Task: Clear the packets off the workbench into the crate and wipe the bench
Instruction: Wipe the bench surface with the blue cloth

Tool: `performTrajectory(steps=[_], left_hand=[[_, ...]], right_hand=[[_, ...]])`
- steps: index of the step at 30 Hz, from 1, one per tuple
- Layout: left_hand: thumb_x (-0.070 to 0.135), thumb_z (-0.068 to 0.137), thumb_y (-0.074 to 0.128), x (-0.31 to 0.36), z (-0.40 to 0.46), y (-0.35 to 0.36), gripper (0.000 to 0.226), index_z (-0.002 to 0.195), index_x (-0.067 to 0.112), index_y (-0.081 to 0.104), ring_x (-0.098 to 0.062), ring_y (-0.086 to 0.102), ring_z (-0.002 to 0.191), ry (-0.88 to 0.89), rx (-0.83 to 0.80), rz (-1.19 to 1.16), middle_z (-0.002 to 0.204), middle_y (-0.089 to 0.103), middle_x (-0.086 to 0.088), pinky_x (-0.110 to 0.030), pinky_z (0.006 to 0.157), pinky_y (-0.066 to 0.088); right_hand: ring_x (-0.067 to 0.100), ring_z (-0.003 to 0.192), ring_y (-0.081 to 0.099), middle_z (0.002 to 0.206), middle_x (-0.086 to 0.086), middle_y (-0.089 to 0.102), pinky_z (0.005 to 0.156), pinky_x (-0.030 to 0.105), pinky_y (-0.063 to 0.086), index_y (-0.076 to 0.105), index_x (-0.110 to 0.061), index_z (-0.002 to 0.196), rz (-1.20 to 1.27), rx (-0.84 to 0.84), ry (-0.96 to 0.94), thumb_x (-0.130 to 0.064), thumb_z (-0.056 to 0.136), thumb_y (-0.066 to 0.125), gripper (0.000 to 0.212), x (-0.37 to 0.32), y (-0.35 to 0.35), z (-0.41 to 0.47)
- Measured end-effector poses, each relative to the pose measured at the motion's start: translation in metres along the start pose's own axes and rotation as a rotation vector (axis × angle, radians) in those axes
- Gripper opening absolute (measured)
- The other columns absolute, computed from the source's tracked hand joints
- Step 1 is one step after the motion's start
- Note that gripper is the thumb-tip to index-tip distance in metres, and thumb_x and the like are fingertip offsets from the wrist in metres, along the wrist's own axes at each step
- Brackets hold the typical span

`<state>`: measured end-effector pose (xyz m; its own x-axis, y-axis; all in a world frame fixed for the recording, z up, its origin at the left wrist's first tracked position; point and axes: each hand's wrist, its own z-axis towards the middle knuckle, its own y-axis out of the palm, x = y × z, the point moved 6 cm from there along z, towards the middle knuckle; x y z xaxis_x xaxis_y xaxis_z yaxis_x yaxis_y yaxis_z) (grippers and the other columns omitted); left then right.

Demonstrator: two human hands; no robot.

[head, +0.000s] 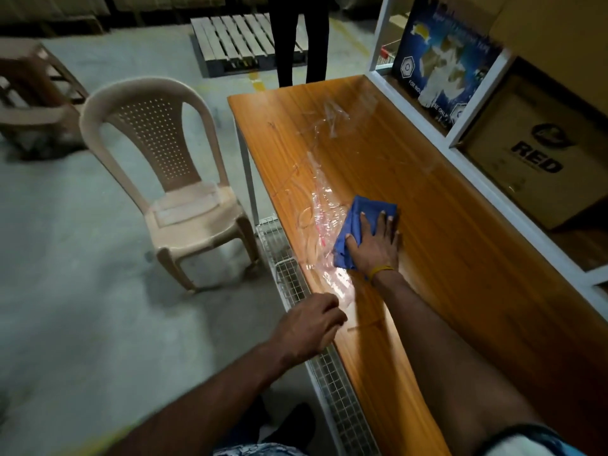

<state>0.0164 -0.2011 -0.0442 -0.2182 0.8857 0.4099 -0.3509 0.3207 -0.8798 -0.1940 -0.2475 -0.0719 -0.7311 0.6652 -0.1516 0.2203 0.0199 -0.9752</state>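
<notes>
Several clear plastic packets [320, 222] lie in a loose strip along the left side of the wooden workbench [444, 258], with one more clear packet [332, 121] farther back. My right hand [375, 245] presses flat on a folded blue cloth [357, 225] at the bench's middle, right beside the packets. My left hand [309, 327] hovers at the bench's near left edge with its fingers curled; whether it pinches the nearest packet end is hidden. A wire mesh crate [289, 274] hangs below the bench's left edge.
A beige plastic chair [171, 179] stands left of the bench. Shelving at the right holds a cardboard box [539, 149] and a blue printed box [441, 64]. A person's legs [299, 41] stand beyond the far end, near a pallet [237, 41].
</notes>
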Motion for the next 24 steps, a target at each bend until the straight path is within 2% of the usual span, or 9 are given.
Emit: performTrajectory(steps=[2,6,9,12,15,20,24], left_hand=[[0.029,0.093,0.047,0.004,-0.004,0.004,0.026,0.100,0.018,0.070,-0.021,0.059,0.092,-0.006,-0.018,-0.023,0.106,0.061,-0.005,-0.035,0.072,0.053],[0.031,0.090,0.050,0.006,-0.008,0.000,0.025,0.099,0.022,0.071,-0.017,0.061,0.092,-0.047,0.009,-0.037,0.106,0.060,-0.001,-0.028,0.069,0.052],[0.032,0.091,0.052,0.005,-0.013,0.002,0.023,0.102,0.024,0.070,-0.016,0.062,0.096,-0.061,0.022,-0.068,0.113,0.060,-0.001,-0.025,0.070,0.053],[0.031,0.095,0.053,0.002,-0.018,0.010,0.021,0.109,0.023,0.067,-0.020,0.060,0.104,-0.094,0.009,-0.118,0.120,0.058,-0.004,-0.028,0.075,0.054],[0.030,0.094,0.052,0.004,-0.020,0.008,0.023,0.109,0.022,0.067,-0.019,0.059,0.107,-0.099,0.020,-0.108,0.125,0.059,-0.003,-0.027,0.078,0.052],[0.034,0.085,0.047,0.007,-0.020,0.005,0.025,0.091,0.022,0.068,-0.012,0.063,0.090,-0.097,-0.011,-0.038,0.108,0.061,0.000,-0.018,0.061,0.049],[0.031,0.081,0.052,0.001,-0.022,0.014,0.021,0.088,0.018,0.067,-0.014,0.060,0.087,-0.102,-0.048,-0.048,0.104,0.059,-0.001,-0.021,0.061,0.052]], right_hand=[[0.033,0.150,-0.005,0.162,0.016,0.001,0.118,0.053,0.003,0.010,-0.024,0.156,-0.004,-0.014,-0.010,-0.058,0.097,0.033,0.072,-0.002,0.002,0.004],[0.033,0.150,-0.003,0.162,0.015,0.002,0.118,0.054,0.006,0.009,-0.024,0.156,-0.020,-0.001,-0.080,-0.057,0.098,0.033,0.071,0.011,0.006,-0.014],[0.035,0.150,0.001,0.162,0.017,0.005,0.118,0.055,0.009,0.010,-0.024,0.156,-0.019,0.063,-0.042,-0.056,0.097,0.035,0.071,0.018,0.013,-0.029],[0.037,0.149,0.003,0.161,0.020,0.006,0.117,0.054,0.012,0.013,-0.022,0.156,0.011,0.112,0.021,-0.053,0.098,0.037,0.070,-0.002,0.016,-0.032],[0.037,0.149,0.001,0.162,0.019,0.004,0.118,0.053,0.012,0.012,-0.023,0.156,0.022,0.103,-0.018,-0.050,0.099,0.036,0.068,-0.033,0.017,-0.022],[0.031,0.150,-0.008,0.163,0.012,-0.004,0.120,0.050,0.004,0.007,-0.025,0.156,0.051,-0.012,-0.147,-0.047,0.099,0.033,0.066,-0.076,0.018,-0.001],[0.030,0.150,-0.008,0.163,0.011,-0.006,0.120,0.049,0.005,0.002,-0.030,0.156,0.047,-0.050,-0.252,-0.045,0.101,0.033,0.065,-0.102,0.015,0.005]])
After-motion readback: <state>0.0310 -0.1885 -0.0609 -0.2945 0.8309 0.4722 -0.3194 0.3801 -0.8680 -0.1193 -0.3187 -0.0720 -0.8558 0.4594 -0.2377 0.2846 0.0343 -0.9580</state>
